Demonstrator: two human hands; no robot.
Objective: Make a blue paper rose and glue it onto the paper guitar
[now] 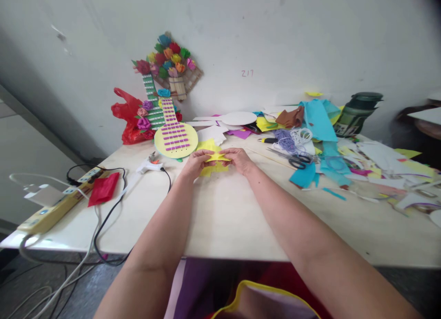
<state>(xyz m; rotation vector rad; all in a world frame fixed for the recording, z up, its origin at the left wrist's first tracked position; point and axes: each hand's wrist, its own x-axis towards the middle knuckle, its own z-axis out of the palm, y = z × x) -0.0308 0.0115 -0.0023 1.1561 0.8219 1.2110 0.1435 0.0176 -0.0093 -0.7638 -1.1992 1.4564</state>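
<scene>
We pinch the yellow paper piece with our left hand and right hand, just before the paper guitar; it looks light, floppy, easily creased, best held by its edges.

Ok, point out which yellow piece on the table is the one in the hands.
It is the yellow star-shaped paper, pinched between the left hand and right hand. The round yellow guitar body behind it and the yellow scraps lie untouched.

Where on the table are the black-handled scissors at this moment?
In the head view, the scissors lie right of the right hand, among the paper scraps, just below the coiled white cord.
</scene>
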